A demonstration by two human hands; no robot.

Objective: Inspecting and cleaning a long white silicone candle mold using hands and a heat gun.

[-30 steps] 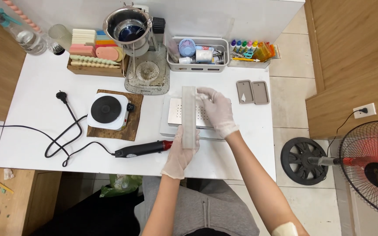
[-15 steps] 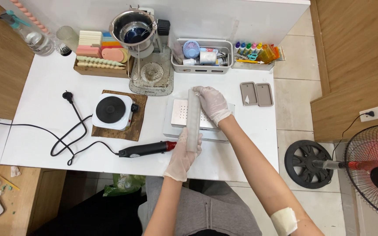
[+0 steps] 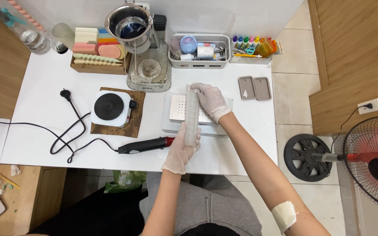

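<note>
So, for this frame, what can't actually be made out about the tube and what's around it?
- Head view: the underside of the long translucent tube and what is inside it; too pale to tell.
- The left hand wraps its near end, the right hand covers its far end, so both ends are hidden.
- The metal plate under the tube is partly covered.
- The contents of the white bin are too small to tell.
- The standing fan is cut off by the right edge.
</note>
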